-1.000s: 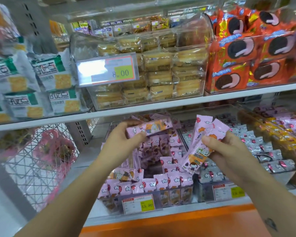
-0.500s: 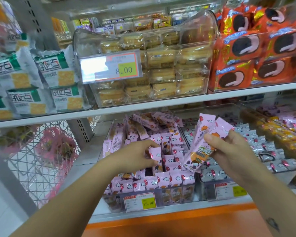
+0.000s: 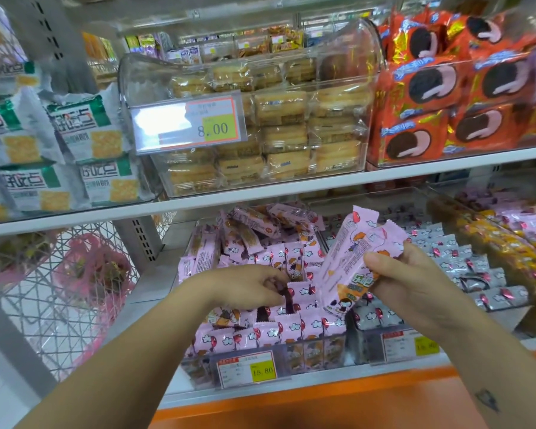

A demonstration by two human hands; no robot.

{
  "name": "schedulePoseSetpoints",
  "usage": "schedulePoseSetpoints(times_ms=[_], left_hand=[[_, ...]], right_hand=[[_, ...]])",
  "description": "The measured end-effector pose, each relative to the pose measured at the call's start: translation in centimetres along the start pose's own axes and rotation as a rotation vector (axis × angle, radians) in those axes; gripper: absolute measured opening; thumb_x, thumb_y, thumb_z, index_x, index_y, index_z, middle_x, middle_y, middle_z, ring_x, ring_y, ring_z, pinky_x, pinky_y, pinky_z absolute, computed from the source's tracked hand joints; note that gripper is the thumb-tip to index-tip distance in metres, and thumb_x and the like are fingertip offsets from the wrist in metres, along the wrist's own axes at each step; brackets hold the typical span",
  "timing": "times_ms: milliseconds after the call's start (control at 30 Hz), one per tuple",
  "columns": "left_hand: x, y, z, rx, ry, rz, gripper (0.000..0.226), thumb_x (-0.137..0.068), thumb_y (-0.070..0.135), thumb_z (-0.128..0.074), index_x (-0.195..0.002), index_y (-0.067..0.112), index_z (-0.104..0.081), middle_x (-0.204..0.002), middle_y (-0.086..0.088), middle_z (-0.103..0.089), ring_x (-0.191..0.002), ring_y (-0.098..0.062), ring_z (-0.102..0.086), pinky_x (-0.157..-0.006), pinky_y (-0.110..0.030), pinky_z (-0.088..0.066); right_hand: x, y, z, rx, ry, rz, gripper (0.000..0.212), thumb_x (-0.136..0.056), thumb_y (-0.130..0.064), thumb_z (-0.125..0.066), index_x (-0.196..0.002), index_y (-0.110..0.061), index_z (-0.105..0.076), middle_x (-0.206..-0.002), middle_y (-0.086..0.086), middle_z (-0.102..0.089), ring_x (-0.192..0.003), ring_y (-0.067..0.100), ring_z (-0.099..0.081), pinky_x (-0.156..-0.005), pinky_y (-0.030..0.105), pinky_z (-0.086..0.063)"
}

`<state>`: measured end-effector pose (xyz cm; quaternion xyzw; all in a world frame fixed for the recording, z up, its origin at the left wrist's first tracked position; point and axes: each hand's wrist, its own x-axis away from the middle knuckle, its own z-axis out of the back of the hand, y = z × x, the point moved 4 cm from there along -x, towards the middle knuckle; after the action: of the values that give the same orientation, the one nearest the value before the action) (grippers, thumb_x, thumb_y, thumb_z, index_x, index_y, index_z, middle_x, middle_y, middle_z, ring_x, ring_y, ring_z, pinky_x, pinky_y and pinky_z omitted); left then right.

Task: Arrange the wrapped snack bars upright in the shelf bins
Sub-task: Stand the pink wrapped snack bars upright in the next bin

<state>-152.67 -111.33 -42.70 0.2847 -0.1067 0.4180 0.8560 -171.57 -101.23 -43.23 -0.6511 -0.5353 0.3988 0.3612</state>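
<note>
The person is reaching into the lower shelf with both arms. The right hand (image 3: pixel 415 283) is gripping 2 pink snack bars (image 3: pixel 350 261) together, thumb pressing across their fronts. It is holding them tilted above the right edge of the clear bin (image 3: pixel 294 356), their upper ends pointing up and to the right. The left hand (image 3: pixel 245 286) is dipping palm-down into the middle of that bin, its fingertips (image 3: pixel 276 278) curling into a dark gap between the packs. I cannot tell whether it is grasping anything there. At the front of the bin, upright rows (image 3: pixel 279 328) of the same pink bars are standing packed together, while loose ones (image 3: pixel 260 224) are lying tumbled at the back. A price tag (image 3: pixel 249 368) reading 15.80 is hanging on the bin's front. Just beside it on the right, grey-wrapped bars (image 3: pixel 446 258) are sitting in neat rows in another bin. On the shelf above, stacked biscuit packs (image 3: pixel 285 134) are sitting in a clear box behind an 8.00 tag (image 3: pixel 211 126), with orange cookie packs (image 3: pixel 430 88) to the right and green-and-white cracker bags (image 3: pixel 84 134) to the left.
</note>
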Motion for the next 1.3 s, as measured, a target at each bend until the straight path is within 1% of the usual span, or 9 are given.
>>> schedulePoseSetpoints(times_ms=[100,200,333,433,567,833,967,1100,1300], left_hand=[[0.2,-0.9,0.4,0.054,0.051,0.007,0.044,-0.095,0.030,-0.049,-0.138,0.030,-0.039,-0.129,0.002,-0.056,-0.112,-0.021,-0.057,-0.094,-0.035,-0.044],[0.5,-1.7,0.8,0.135,0.089,-0.003,0.040,-0.095,0.027,-0.049,-0.135,0.030,-0.042,-0.124,0.000,-0.060,-0.107,-0.026,-0.060,-0.098,-0.044,-0.043],[0.8,-2.0,0.9,0.097,0.043,-0.012,0.046,-0.092,0.032,-0.058,-0.136,0.028,-0.043,-0.124,0.010,-0.059,-0.107,-0.010,-0.060,-0.098,-0.031,-0.046],[0.8,-1.5,0.5,-0.028,-0.018,-0.011,0.042,-0.089,0.035,-0.062,-0.129,0.027,-0.051,-0.107,0.015,-0.061,-0.092,-0.005,-0.062,-0.081,-0.019,-0.048],[-0.2,-0.9,0.3,-0.128,0.106,-0.027,0.022,-0.088,0.036,-0.063,-0.105,0.023,-0.063,-0.093,0.011,-0.063,-0.072,-0.001,-0.055,-0.061,-0.019,-0.041],[-1.3,0.0,-0.6,0.057,0.230,-0.136,0.017,-0.086,0.037,-0.066,-0.077,0.025,-0.056,-0.075,0.016,-0.054,-0.071,-0.003,-0.052,-0.060,-0.018,-0.038],[-0.8,-1.0,-0.4,0.098,0.179,-0.083,0.019,-0.091,0.044,-0.055,-0.086,0.027,-0.052,-0.083,0.007,-0.056,-0.070,-0.008,-0.050,-0.064,-0.025,-0.040],[-0.4,-1.5,0.1,0.333,0.087,-0.018,0.015,-0.100,0.025,-0.039,-0.090,0.026,-0.049,-0.097,0.001,-0.063,-0.082,-0.010,-0.062,-0.074,-0.025,-0.049],[-0.8,-2.3,1.3,0.532,0.095,0.064,0.013,-0.100,0.017,-0.042,-0.111,0.019,-0.050,-0.105,-0.002,-0.064,-0.084,-0.016,-0.067,-0.084,-0.032,-0.056]], right_hand=[[-0.2,-0.3,-0.1,-0.007,0.023,0.047,0.106,-0.033,-0.037,-0.096,-0.121,0.004,-0.051,-0.117,0.025,-0.062,-0.105,0.037,-0.062,-0.086,0.046,-0.054],[-0.5,-0.6,-0.5,0.005,0.043,0.120,0.097,-0.035,-0.040,-0.094,-0.116,-0.002,-0.057,-0.112,0.020,-0.066,-0.103,0.033,-0.064,-0.085,0.041,-0.055],[-0.5,-0.9,-1.0,0.041,0.052,0.159,0.077,-0.031,-0.043,-0.094,-0.098,-0.015,-0.066,-0.101,0.013,-0.071,-0.092,0.027,-0.069,-0.073,0.032,-0.058],[-0.6,-0.7,-1.0,0.056,0.054,0.151,0.068,-0.030,-0.044,-0.093,-0.089,-0.020,-0.071,-0.098,0.011,-0.072,-0.090,0.025,-0.070,-0.071,0.029,-0.058],[-0.7,-0.5,-1.0,0.055,0.069,0.123,0.075,-0.029,-0.044,-0.094,-0.094,-0.018,-0.068,-0.100,0.012,-0.072,-0.092,0.026,-0.069,-0.076,0.033,-0.058],[-0.6,-0.5,-0.8,0.056,0.088,0.100,0.087,-0.030,-0.044,-0.094,-0.104,-0.011,-0.062,-0.100,0.013,-0.071,-0.091,0.027,-0.069,-0.079,0.037,-0.058],[-0.5,-0.2,-1.1,0.086,0.072,0.090,0.089,-0.032,-0.045,-0.093,-0.106,-0.009,-0.061,-0.099,0.012,-0.071,-0.093,0.027,-0.069,-0.075,0.031,-0.058],[-0.5,-0.3,-1.2,0.089,0.061,0.085,0.086,-0.032,-0.044,-0.093,-0.105,-0.010,-0.063,-0.099,0.011,-0.071,-0.093,0.026,-0.069,-0.074,0.030,-0.057],[-0.5,-0.5,-0.8,0.083,0.078,0.096,0.076,-0.026,-0.047,-0.094,-0.093,-0.020,-0.069,-0.096,0.008,-0.073,-0.089,0.023,-0.070,-0.071,0.028,-0.058]])
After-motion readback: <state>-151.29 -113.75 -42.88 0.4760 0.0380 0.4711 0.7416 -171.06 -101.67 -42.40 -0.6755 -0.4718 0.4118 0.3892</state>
